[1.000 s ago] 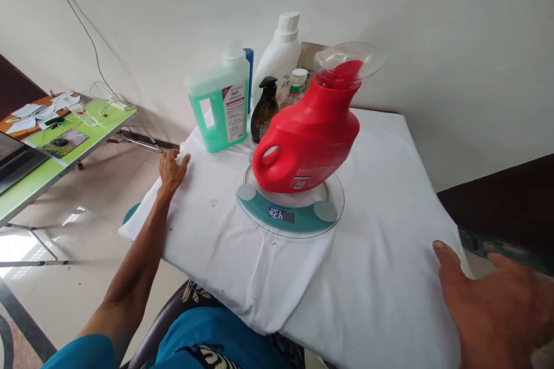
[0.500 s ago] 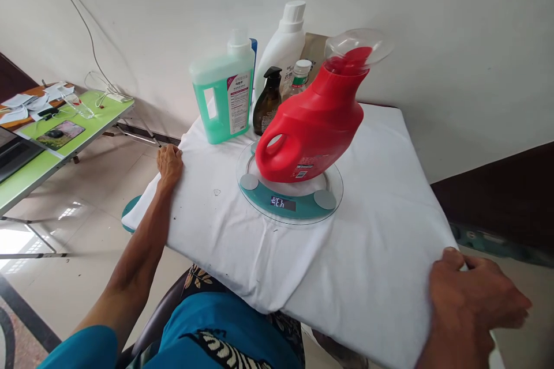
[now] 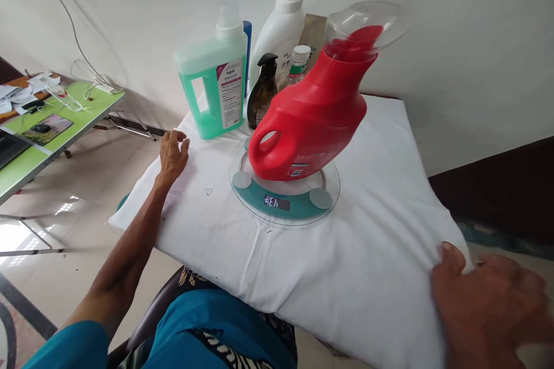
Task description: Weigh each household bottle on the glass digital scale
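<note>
My left hand (image 3: 173,153) hovers just above the left side of the white tablecloth (image 3: 372,265), its fingers loosely bent and apart. At the right edge, my right hand (image 3: 487,294), partly blurred, grips the cloth between thumb and fingers, and creases run toward it. A glass kitchen scale (image 3: 283,207) with a teal band and a lit display stands mid-table. On it a red detergent jug (image 3: 309,127) leans to the right, a clear plastic funnel-like piece (image 3: 367,26) over its mouth. Neither hand touches the jug or the scale.
Behind the scale are a green liquid jug (image 3: 212,86), a brown pump bottle (image 3: 262,92), a white detergent bottle (image 3: 279,34) and a clear capped bottle (image 3: 298,63). A green desk (image 3: 93,106) with papers and a mouse stands at the left. A wall lies behind.
My left hand has come off the left table edge, its fingers loosening. My right hand has shifted slightly right, with the cloth near it more creased. The view has moved a little.
</note>
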A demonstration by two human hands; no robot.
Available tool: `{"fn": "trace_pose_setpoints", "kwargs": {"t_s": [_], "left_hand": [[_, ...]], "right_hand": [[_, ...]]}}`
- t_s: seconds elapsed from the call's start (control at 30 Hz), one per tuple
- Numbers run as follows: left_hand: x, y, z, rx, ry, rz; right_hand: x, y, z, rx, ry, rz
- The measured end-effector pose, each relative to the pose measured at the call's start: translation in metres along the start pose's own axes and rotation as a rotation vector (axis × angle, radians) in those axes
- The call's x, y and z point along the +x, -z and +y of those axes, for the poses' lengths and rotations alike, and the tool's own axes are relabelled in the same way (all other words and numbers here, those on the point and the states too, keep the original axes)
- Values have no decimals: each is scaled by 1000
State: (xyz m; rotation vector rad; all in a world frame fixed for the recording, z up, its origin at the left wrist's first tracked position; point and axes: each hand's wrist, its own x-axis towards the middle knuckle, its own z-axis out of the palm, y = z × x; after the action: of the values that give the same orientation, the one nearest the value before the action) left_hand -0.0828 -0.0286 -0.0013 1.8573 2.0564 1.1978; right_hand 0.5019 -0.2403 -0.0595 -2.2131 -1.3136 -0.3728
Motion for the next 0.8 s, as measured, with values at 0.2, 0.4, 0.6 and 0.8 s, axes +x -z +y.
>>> {"fn": "trace_pose_setpoints", "kwargs": {"t_s": [0.2, 0.4, 0.6, 0.8], "left_hand": [[-31, -45, 70, -416, -85, -169], [-54, -72, 98, -528, -130, -84], [-62, -63, 116, -578, -279, -30], [-61, -59, 112, -558, -343, -69]], "right_hand": [[-6, 14, -137, 368, -184, -113], [4, -22, -197, 616, -431, -221], [15, -34, -197, 612, -359, -197], [12, -26, -194, 644, -292, -305]]}}
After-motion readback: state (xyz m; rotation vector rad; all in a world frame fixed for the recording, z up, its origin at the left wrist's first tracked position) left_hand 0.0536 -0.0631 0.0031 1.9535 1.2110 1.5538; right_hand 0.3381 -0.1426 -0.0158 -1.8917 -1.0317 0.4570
